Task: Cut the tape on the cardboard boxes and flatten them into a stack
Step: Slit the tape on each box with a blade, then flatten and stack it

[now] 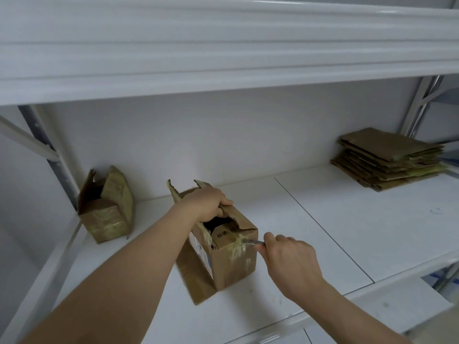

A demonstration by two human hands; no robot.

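2 boxes (218, 247), 1 flat stack (390, 158), 1 blade (253, 242)

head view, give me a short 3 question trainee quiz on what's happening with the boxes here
1. True or false: the left hand grips the top edge of the middle box.
2. What does the right hand hold against the tape?
A. knife
B. marker
3. Fill in: the flattened stack lies at the shelf's far ____ end.

Key: 1 true; 2 A; 3 right.

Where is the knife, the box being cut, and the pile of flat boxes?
knife (252, 242): head view, on its blade.
box being cut (232, 266): head view, front face.
pile of flat boxes (387, 145): head view, top sheet.
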